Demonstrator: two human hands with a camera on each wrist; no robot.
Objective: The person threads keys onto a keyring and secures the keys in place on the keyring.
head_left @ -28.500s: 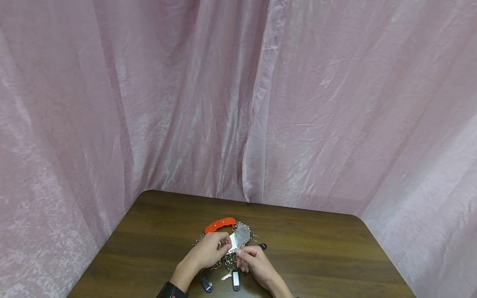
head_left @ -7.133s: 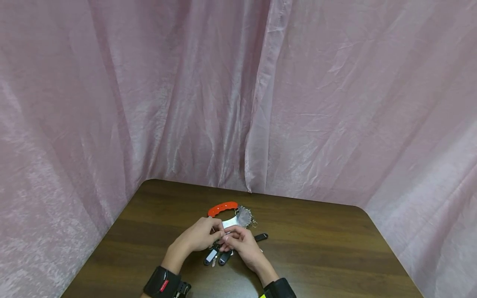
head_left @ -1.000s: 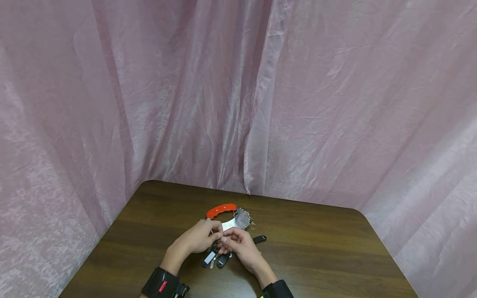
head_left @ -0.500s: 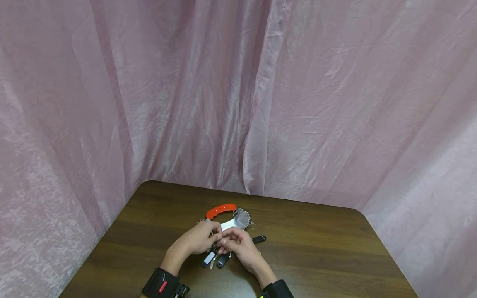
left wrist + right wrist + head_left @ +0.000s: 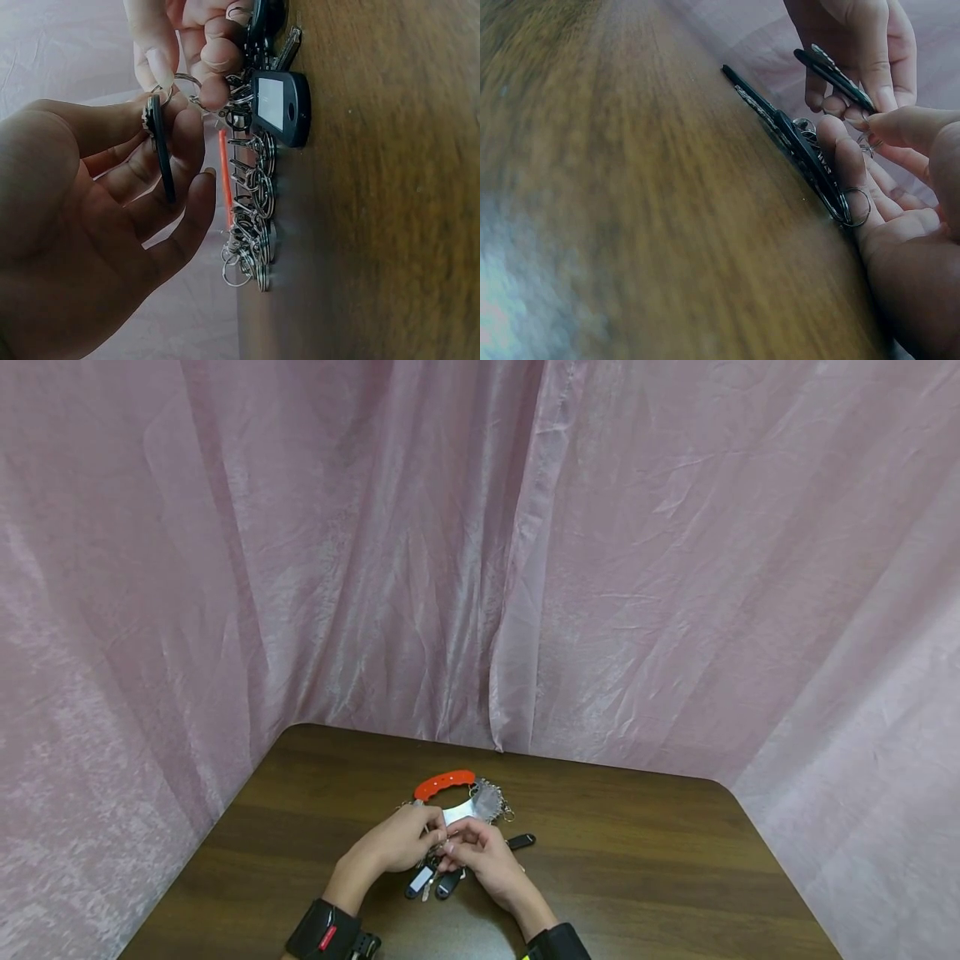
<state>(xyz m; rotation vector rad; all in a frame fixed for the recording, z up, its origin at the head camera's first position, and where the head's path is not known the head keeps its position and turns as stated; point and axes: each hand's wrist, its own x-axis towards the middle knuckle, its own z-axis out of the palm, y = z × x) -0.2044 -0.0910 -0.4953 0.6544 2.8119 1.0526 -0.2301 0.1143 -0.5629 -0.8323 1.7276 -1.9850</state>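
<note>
Both hands meet at the front of a metal key holder (image 5: 487,800) with an orange handle (image 5: 444,782). My left hand (image 5: 408,839) pinches the ring end of a black key tag (image 5: 162,154), with a small key (image 5: 148,114) beside it. My right hand (image 5: 480,852) pinches a thin split ring (image 5: 187,76) between thumb and finger, its thumb tip against the left fingertips. Below the hands, a black tag with a white label (image 5: 422,881), a second black tag (image 5: 450,884) and a key (image 5: 427,890) lie on the table. Fingers partly hide where tag and ring meet.
Several split rings (image 5: 262,195) hang along the holder's edge. Another black tag (image 5: 521,842) lies right of the right hand. The wooden table (image 5: 637,860) ends at a pink curtain (image 5: 637,610). Both wrists wear black straps (image 5: 324,930).
Since the oldest frame, my hands have drawn together at the fingertips, and the tags below lie side by side instead of apart. Over the last second, both hands hold nearly still.
</note>
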